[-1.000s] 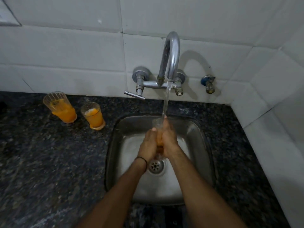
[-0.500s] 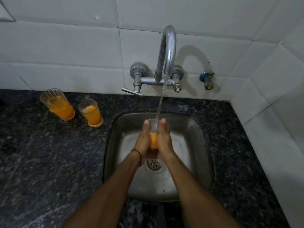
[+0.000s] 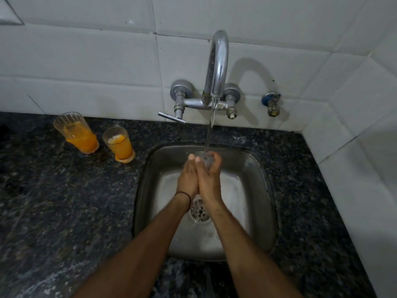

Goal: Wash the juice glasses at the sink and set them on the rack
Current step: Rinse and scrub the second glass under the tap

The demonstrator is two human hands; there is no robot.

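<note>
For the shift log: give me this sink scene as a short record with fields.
held: glass between left hand and right hand, both in a grip round it
water: stream from tap falls into the glass
waiting: tall juice glass and short juice glass on counter, left of sink
rack: not in view

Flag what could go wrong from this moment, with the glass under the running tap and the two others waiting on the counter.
1. The glass is wet and pressed between the left hand and right hand over the steel sink; it might slip and crack.
2. The taller juice glass and shorter juice glass still hold juice on the counter; a careless reach could tip them.
3. No rack is in view.
</note>
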